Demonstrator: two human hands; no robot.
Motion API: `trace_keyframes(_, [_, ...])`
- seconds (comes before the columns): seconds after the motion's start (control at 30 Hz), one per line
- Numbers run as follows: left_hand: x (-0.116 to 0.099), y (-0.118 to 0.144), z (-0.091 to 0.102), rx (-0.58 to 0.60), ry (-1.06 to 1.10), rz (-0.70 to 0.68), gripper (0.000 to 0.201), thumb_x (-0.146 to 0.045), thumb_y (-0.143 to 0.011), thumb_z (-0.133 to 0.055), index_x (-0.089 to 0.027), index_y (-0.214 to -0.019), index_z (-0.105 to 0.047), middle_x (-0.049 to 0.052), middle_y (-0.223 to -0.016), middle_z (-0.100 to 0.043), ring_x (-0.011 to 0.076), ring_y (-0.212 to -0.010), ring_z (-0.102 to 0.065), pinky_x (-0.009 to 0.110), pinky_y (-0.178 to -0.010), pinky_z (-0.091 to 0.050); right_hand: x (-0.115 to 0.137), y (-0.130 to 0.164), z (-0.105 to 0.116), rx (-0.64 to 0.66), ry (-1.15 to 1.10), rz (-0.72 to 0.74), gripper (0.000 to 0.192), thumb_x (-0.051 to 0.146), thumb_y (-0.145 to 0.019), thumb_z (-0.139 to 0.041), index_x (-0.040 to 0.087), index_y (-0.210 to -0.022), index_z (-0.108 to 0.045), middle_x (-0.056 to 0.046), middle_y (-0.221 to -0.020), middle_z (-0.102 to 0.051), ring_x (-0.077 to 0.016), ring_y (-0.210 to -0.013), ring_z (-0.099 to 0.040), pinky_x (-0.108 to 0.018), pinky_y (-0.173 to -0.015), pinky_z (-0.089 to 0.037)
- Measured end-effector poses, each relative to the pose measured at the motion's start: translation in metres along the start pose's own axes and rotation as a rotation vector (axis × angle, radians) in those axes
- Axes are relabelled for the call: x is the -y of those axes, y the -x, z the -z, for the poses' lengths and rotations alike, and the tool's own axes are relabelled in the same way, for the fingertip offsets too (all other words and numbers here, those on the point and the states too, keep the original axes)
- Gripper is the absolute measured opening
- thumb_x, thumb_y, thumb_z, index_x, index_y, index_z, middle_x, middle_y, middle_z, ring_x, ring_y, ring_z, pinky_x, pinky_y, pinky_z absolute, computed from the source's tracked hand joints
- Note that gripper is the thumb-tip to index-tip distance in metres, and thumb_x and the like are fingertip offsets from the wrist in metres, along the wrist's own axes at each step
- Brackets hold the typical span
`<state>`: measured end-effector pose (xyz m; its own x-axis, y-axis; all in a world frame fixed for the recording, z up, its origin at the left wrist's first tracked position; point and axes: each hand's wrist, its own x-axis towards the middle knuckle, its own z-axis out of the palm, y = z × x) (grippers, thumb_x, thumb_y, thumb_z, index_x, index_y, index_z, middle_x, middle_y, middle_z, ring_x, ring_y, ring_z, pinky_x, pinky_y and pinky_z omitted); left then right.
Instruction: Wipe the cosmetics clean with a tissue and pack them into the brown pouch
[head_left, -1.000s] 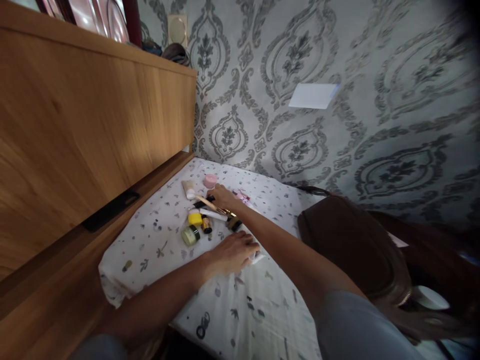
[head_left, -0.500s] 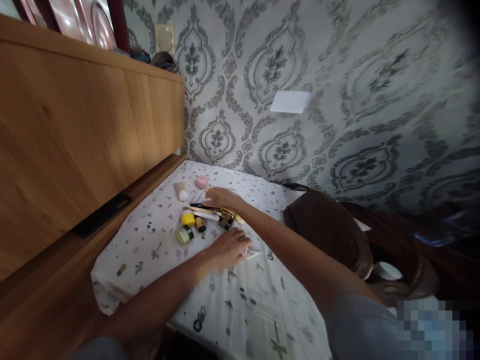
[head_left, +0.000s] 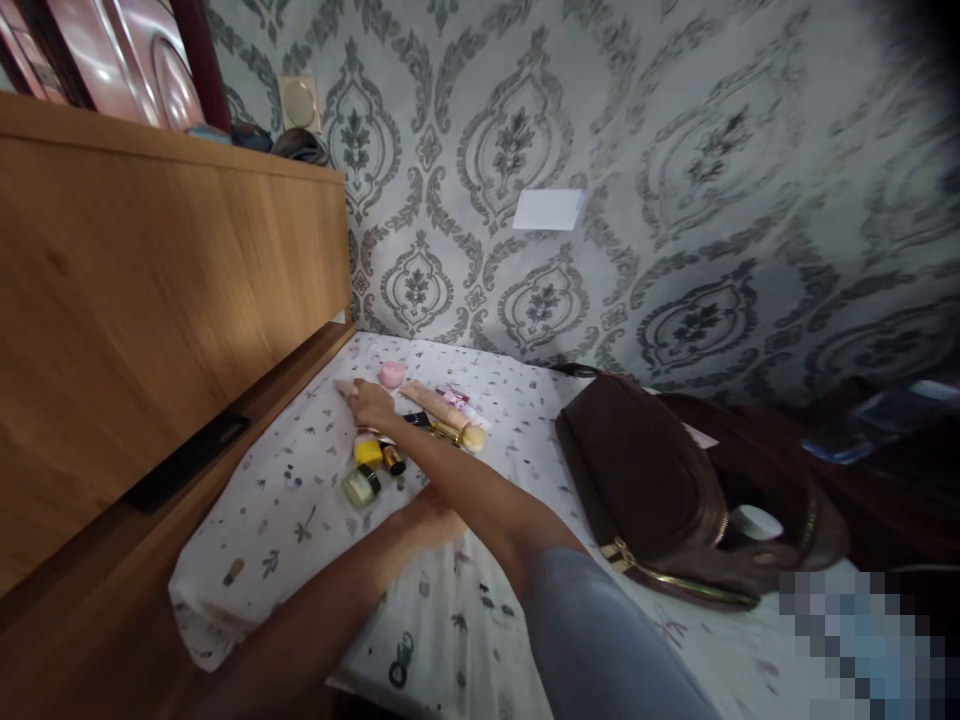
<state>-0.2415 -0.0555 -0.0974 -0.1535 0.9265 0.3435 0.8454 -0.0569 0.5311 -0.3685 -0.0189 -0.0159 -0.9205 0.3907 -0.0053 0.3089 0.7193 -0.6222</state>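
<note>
A: With the right hand (head_left: pixel 371 403) as the dial's centre, what's nearest to us?

B: The left hand (head_left: pixel 444 521), at five o'clock. The right forearm (head_left: pixel 454 462) covers most of it, so I can't tell whether its fingers are spread or pinching.

A: Any trouble there?

B: Possibly. If the left one lifts, it could bump that forearm and jolt the other's aim.

A: Next out?

B: At six, a green dark-lidded jar (head_left: pixel 363 485), seemingly on its side. Beyond, a gold-and-black bottle (head_left: pixel 392 459) between five and six, then a yellow jar (head_left: pixel 368 453) at six. A low sweep of the arm could set the round ones rolling.

A: And at the centre?

B: A beige tube (head_left: pixel 343 386) pokes out at ten o'clock. The fingers hide the rest; pinched or merely touched, I can't tell. Held by one end, it could twist loose.

A: Farther?

B: A long peach tube (head_left: pixel 435 403) at three, then the pink jar (head_left: pixel 391 375) at one; a stray knuckle could nudge that.
</note>
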Motion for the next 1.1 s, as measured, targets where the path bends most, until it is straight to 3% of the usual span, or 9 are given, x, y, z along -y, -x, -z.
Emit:
trace_keyframes(0.17, [-0.001,-0.005,0.012,-0.069,0.133,-0.026,0.027,-0.007,-0.084,-0.05,-0.017,-0.105,-0.065,0.01,-0.118,-0.068,0.0294,-0.109,-0.062,0.042,-0.095,-0.052,-0.029,0.043,0.039,-0.092,-0.401,0.023,0.044,0.034,-0.1,-0.037,0.019,-0.141,-0.045,-0.008,-0.122,-0.067,-0.0156,-0.099,-0.067,-0.028,-0.084,-0.054])
trace_keyframes(0.27, [0.001,-0.01,0.015,-0.157,0.217,-0.001,0.022,-0.011,-0.083,-0.051,-0.015,-0.101,-0.063,0.012,-0.112,-0.069,0.0283,-0.106,-0.062,0.043,-0.095,-0.05,-0.064,0.098,0.064,-0.188,-1.101,0.125,0.043,0.04,-0.086,-0.063,0.019,-0.123,-0.059,-0.005,-0.104,-0.071,-0.0164,-0.09,-0.068,-0.027,-0.077,-0.054])
trace_keyframes(0.37, [0.001,-0.012,0.016,-0.246,0.305,0.055,0.016,-0.022,-0.088,-0.048,-0.016,-0.093,-0.062,0.01,-0.097,-0.069,0.0244,-0.095,-0.064,0.039,-0.087,-0.052,-0.102,0.156,0.083,-0.314,-1.387,0.099,0.043,0.037,-0.07,-0.082,0.022,-0.107,-0.066,-0.001,-0.092,-0.072,-0.0145,-0.084,-0.068,-0.026,-0.078,-0.055])
trace_keyframes(0.5, [-0.012,-0.009,0.021,-0.46,0.532,0.254,0.025,-0.035,-0.093,-0.046,-0.018,-0.102,-0.061,0.006,-0.095,-0.069,0.0203,-0.083,-0.064,0.031,-0.074,-0.053,-0.137,0.207,0.082,-0.428,-1.527,0.008,0.032,0.033,-0.065,-0.087,0.021,-0.089,-0.068,0.0,-0.089,-0.072,-0.0132,-0.081,-0.068,-0.028,-0.082,-0.056])
trace_keyframes(0.6, [-0.031,-0.005,0.02,-0.57,0.531,0.219,0.034,-0.043,-0.097,-0.042,-0.02,-0.111,-0.062,0.007,-0.108,-0.068,0.0227,-0.101,-0.064,0.035,-0.091,-0.051,-0.149,0.221,0.064,-0.469,-1.612,-0.043,0.029,0.033,-0.063,-0.087,0.021,-0.079,-0.067,0.0,-0.088,-0.071,-0.0148,-0.084,-0.067,-0.032,-0.085,-0.056])
trace_keyframes(0.73, [-0.056,0.002,0.006,-0.362,0.254,-0.069,0.043,-0.042,-0.101,-0.038,-0.023,-0.135,-0.054,0.012,-0.152,-0.043,0.0261,-0.146,-0.032,0.045,-0.12,-0.026,-0.146,0.23,0.036,-0.442,-1.597,-0.089,0.03,0.034,-0.06,-0.087,0.022,-0.078,-0.067,0.0,-0.084,-0.071,-0.0176,-0.085,-0.066,-0.031,-0.08,-0.056])
trace_keyframes(0.87, [-0.065,-0.004,0.0,-0.317,0.077,-0.078,0.047,-0.036,-0.102,-0.035,-0.024,-0.147,-0.042,0.012,-0.164,-0.02,0.0272,-0.153,-0.012,0.05,-0.122,-0.018,-0.134,0.246,0.028,-0.354,-1.497,-0.03,0.033,0.044,-0.067,-0.082,0.023,-0.088,-0.069,-0.003,-0.092,-0.072,-0.0207,-0.091,-0.065,-0.032,-0.076,-0.054])
trace_keyframes(0.97, [-0.063,-0.02,0.014,-0.414,0.046,0.002,0.046,-0.032,-0.097,-0.042,-0.02,-0.141,-0.05,0.015,-0.153,-0.037,0.0294,-0.146,-0.029,0.048,-0.118,-0.026,-0.129,0.257,0.032,-0.251,-1.44,0.063,0.036,0.046,-0.07,-0.081,0.022,-0.094,-0.07,-0.005,-0.098,-0.071,-0.0199,-0.089,-0.065,-0.03,-0.072,-0.053])
trace_keyframes(1.1, [-0.058,-0.041,0.04,-0.411,0.178,0.156,0.026,-0.033,-0.091,-0.05,-0.02,-0.102,-0.071,0.006,-0.097,-0.068,0.0226,-0.098,-0.061,0.033,-0.092,-0.045,-0.127,0.262,0.037,-0.128,-1.464,0.064,0.035,0.046,-0.071,-0.082,0.019,-0.091,-0.072,-0.003,-0.084,-0.068,-0.0146,-0.075,-0.063,-0.025,-0.064,-0.048])
